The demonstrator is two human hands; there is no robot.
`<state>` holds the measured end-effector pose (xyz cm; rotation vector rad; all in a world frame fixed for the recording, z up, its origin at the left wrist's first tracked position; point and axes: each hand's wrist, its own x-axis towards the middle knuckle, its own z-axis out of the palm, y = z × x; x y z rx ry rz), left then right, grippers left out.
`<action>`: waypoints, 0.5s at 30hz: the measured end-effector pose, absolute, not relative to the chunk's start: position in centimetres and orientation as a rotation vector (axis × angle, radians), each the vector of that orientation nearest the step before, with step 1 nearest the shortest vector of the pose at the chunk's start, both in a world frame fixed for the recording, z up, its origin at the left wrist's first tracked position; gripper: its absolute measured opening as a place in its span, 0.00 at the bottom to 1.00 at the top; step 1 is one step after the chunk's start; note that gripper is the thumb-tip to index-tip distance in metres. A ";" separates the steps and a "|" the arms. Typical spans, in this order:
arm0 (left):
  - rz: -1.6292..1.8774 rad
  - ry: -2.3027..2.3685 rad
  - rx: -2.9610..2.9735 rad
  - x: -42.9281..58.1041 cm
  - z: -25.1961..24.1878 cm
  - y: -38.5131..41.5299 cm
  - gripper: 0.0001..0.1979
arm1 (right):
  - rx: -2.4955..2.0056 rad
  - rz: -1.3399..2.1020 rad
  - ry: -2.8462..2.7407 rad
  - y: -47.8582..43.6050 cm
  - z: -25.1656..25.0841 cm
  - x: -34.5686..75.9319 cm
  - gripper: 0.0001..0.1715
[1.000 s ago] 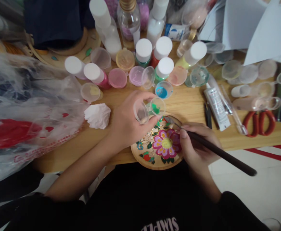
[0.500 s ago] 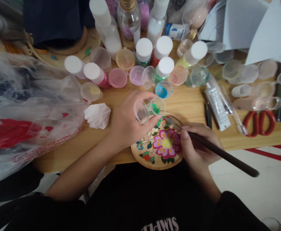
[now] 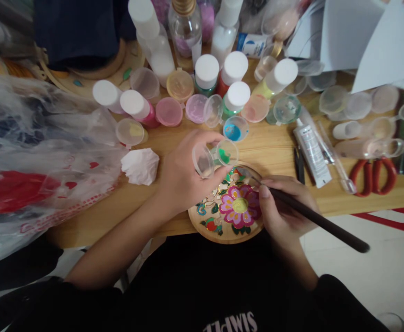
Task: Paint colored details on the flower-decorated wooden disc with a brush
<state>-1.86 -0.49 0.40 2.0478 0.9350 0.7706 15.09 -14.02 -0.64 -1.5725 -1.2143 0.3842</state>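
Observation:
My left hand [image 3: 191,173] is closed around a small clear plastic cup [image 3: 227,153] with green paint inside and its lid hinged open. Below that cup lies a round wooden plaque [image 3: 202,227], decorated with a pink and purple flower, green leaves and gold outlines. It reaches over the table's near edge. My right hand [image 3: 285,203] grips a tool with a long dark handle [image 3: 321,226]. Its thin tip is over the plaque's upper right part; whether it touches the surface I cannot tell. Just beyond the green cup stands a cup of blue paint [image 3: 234,129].
White-capped paint bottles [image 3: 236,97] and open paint cups [image 3: 169,111] crowd the back. A crumpled tissue [image 3: 140,166] lies left, beside a clear plastic bag [image 3: 50,161]. To the right are a white tube [image 3: 312,154], red-handled pliers or scissors [image 3: 363,177] and sheets of paper [image 3: 347,37].
The handle in my right hand has shifted very slightly, its far end moving a little left and up. My left hand and the green cup stay in place.

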 end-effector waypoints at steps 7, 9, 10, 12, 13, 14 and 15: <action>0.783 0.924 2.045 -1.8 0.4 -0.4 0.19 | -1.607 0.375 -1.215 -14.2 -0.6 15.1 0.11; 0.767 0.929 2.045 -1.8 0.4 -0.4 0.18 | -1.631 0.353 -1.211 -14.3 -0.7 15.2 0.10; 0.753 0.935 2.042 -1.8 0.4 -0.4 0.18 | -1.641 0.349 -1.206 -14.3 -0.8 15.2 0.09; 0.726 0.955 2.033 -1.9 0.4 -0.4 0.17 | -1.658 0.347 -1.195 -14.4 -0.9 15.2 0.08; 0.718 0.963 2.028 -1.9 0.4 -0.4 0.18 | -1.664 0.344 -1.189 -14.5 -1.0 15.2 0.08; 0.713 0.965 2.024 -1.9 0.4 -0.4 0.18 | -1.664 0.340 -1.186 -14.5 -1.1 15.2 0.08; 0.709 0.964 2.019 -1.9 0.4 -0.4 0.18 | -1.660 0.337 -1.181 -14.5 -1.2 15.2 0.08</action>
